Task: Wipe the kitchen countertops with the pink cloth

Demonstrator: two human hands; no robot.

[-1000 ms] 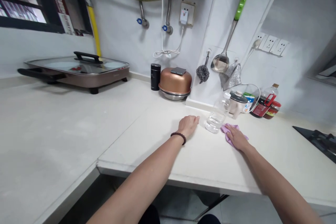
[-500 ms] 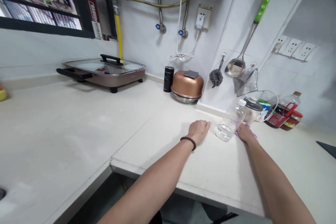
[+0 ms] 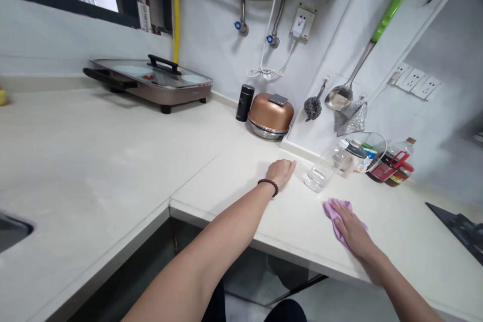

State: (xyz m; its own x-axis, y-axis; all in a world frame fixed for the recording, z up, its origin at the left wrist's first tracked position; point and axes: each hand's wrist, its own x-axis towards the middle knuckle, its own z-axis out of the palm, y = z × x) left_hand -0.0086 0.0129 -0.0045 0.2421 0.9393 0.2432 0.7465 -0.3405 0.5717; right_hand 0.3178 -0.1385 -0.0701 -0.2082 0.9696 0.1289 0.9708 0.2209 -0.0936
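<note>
My right hand (image 3: 352,230) lies flat on a purple cloth (image 3: 334,210), pressing it onto the white countertop (image 3: 294,221). My left hand (image 3: 282,171), with a bead bracelet at the wrist, rests on the counter with its fingers curled loosely and nothing in it. A clear plastic bottle (image 3: 323,170) with a white cap stands between the two hands, a little beyond them, touching neither.
Behind the bottle stand a small lidded pot (image 3: 352,156), sauce bottles (image 3: 392,167) and a glass bowl. A copper pot (image 3: 270,113), black cup (image 3: 244,102) and electric grill pan (image 3: 151,80) sit further left. A stove edge (image 3: 458,226) is at right, a sink corner (image 3: 11,229) at left.
My right hand slid the cloth up behind the bottle, then back toward me and to the right. The left hand stayed put. The view shifted.
</note>
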